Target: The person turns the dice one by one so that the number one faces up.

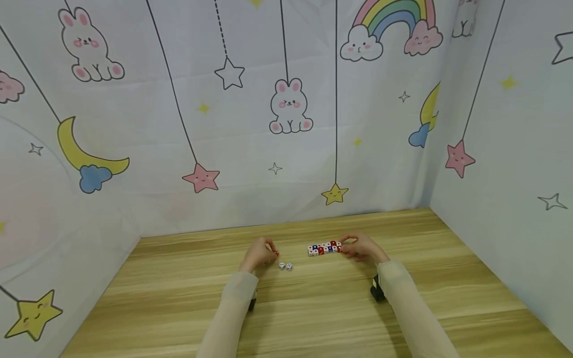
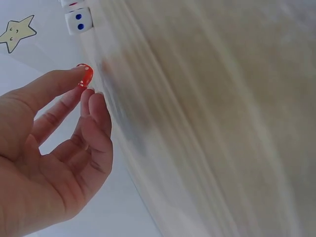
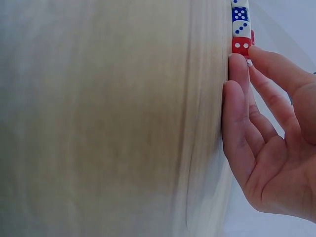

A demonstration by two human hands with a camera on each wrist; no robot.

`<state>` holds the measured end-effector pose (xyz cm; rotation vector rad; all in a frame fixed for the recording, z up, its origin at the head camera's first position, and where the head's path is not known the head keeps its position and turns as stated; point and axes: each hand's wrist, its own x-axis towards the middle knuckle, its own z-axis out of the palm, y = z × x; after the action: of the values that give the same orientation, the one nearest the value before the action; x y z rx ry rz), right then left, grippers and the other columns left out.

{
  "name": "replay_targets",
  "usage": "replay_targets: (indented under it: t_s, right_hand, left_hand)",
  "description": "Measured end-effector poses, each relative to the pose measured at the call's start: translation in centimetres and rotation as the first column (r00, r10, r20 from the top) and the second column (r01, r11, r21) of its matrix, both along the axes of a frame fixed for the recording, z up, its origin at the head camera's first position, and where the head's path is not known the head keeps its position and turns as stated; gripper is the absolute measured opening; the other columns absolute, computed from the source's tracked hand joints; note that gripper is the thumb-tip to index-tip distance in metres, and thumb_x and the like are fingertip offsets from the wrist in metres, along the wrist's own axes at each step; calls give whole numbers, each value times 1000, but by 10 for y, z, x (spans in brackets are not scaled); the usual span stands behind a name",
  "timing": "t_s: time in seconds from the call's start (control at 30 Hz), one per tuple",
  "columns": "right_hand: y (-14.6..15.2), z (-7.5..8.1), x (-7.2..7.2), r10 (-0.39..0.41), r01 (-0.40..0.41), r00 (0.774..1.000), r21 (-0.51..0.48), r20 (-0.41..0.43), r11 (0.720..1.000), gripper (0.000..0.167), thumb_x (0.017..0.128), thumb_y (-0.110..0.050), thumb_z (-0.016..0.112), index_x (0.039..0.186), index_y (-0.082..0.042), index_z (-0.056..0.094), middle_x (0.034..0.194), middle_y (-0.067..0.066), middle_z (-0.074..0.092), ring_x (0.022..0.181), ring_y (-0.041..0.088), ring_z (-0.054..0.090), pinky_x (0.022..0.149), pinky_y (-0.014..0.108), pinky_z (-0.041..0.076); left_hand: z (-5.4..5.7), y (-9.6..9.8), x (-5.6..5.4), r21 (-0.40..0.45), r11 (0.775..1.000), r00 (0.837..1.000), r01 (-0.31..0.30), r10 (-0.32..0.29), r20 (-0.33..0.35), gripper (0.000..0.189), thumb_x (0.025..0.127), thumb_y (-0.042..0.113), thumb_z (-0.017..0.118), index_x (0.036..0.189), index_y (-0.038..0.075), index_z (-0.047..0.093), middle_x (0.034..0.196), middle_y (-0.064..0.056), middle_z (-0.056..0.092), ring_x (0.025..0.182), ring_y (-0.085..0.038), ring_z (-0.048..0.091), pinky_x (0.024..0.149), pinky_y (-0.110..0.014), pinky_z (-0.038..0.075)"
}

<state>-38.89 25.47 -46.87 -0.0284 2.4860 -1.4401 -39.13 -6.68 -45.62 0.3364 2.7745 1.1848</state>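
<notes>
My left hand (image 1: pixel 258 253) pinches a small red die (image 2: pixel 86 75) with white pips between thumb and fingertip, just over the table. Two loose white dice (image 1: pixel 285 266) lie in front of it, to its right. Farther right, red, white and blue dice (image 1: pixel 323 250) stand side by side in a two-deep block. At that block's right end, my right hand (image 1: pixel 360 247) touches the last dice with thumb and fingertips. Its thumb meets the edge of a red end die (image 3: pixel 241 46) in the right wrist view; the other fingers curve loosely beside it.
The wood-grain table (image 1: pixel 309 318) runs back to a white cloth wall (image 1: pixel 250 204) printed with rabbits, stars and moons. Another cloth wall (image 1: pixel 501 238) stands along the right side. A dark wrist device (image 1: pixel 378 289) sits under the right sleeve.
</notes>
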Motion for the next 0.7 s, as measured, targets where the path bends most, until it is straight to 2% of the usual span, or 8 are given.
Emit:
replay_targets:
  t_s: [0.3,0.6,0.7]
  right_hand:
    - [-1,1,1,2,-2,1000,6,-4,1000,33,85,-17,60,116,-6,55,75,1,65,64,9,59,49,24,47]
    - [0,0,1,-8,8,1000,10,3,1000,32,84,-16,60,115,-8,56,75,1,65,64,9,59,49,24,47]
    - [0,0,1,-9,9,1000,14,2,1000,32,84,-17,60,114,-8,56,75,1,65,64,9,59,49,24,47]
  left_hand:
    - [0,0,-1,-41,999,1000,22,-23,-20,7,72,2,67,77,2,62,61,-9,61,45,-11,44,42,-21,34]
    - [3,0,1,-42,999,999,33,-34,-18,10,81,12,63,81,2,62,74,-12,67,48,-14,49,44,-23,39]
    - [3,0,2,-44,998,999,34,-35,-31,10,80,11,65,81,1,63,74,-13,67,47,-15,49,44,-24,39]
